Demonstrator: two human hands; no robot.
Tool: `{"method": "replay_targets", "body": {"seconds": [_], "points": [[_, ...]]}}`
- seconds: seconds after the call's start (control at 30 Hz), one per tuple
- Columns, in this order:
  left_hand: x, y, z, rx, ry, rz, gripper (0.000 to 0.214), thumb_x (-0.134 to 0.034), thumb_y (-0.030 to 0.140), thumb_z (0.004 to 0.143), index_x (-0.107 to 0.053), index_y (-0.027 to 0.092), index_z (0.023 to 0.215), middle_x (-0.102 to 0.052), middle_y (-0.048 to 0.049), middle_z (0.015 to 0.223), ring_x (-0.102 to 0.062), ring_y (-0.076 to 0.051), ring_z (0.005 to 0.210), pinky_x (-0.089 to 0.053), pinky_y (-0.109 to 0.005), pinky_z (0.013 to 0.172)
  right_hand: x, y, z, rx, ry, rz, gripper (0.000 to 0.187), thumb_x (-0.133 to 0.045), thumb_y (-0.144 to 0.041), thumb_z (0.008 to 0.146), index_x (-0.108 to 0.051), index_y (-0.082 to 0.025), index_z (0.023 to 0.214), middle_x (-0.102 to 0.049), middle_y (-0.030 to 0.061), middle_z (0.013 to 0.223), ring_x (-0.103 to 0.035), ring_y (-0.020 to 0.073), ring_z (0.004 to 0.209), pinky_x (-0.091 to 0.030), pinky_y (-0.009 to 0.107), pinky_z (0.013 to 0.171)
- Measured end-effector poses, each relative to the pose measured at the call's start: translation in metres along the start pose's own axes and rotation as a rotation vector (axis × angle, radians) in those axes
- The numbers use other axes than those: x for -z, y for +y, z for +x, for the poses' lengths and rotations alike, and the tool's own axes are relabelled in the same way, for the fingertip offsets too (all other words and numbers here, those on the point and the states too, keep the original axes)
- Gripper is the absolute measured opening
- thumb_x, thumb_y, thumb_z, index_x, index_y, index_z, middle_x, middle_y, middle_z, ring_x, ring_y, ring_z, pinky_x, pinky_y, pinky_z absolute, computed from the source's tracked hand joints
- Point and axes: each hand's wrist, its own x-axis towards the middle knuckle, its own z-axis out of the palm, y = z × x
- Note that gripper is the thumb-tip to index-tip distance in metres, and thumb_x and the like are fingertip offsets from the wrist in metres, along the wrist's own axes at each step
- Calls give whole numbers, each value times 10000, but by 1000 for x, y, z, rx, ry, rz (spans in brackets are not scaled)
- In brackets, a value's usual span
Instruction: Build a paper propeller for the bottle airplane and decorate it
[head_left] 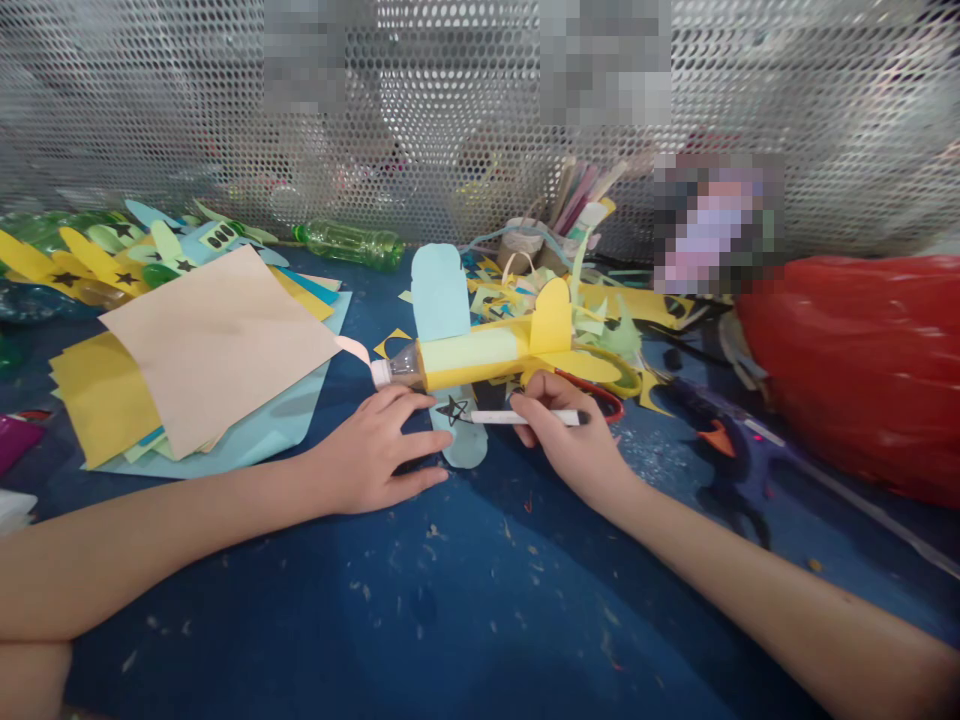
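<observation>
A bottle airplane wrapped in yellow and pale green paper lies across the table, its capped neck to the left. One light blue paper wing points away from me; the nearer wing bears a black star outline, partly filled in. My right hand grips a white marker, its tip at the star. My left hand is spread flat, fingers apart, resting by the bottle neck and on the near wing's left edge. Yellow tail fins stand at the right end.
Stacked coloured paper lies at left, with finished paper-and-bottle planes behind. A green bottle and paper scraps are at the back. Scissors, a purple glue gun and a red plastic bag occupy the right. Perforated metal closes the back.
</observation>
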Motion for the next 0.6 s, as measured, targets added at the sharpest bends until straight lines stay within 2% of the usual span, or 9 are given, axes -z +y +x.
{"method": "replay_targets", "body": {"seconds": [0.6], "points": [[-1, 0, 0, 2, 2, 0, 377, -467, 441, 963, -678, 176, 1128, -540, -186, 1235, -475, -321, 1174, -449, -529, 978, 0, 1, 0, 24, 7, -2, 296, -544, -197, 840, -376, -237, 600, -441, -70, 452, -366, 101, 461, -291, 278, 506]]}}
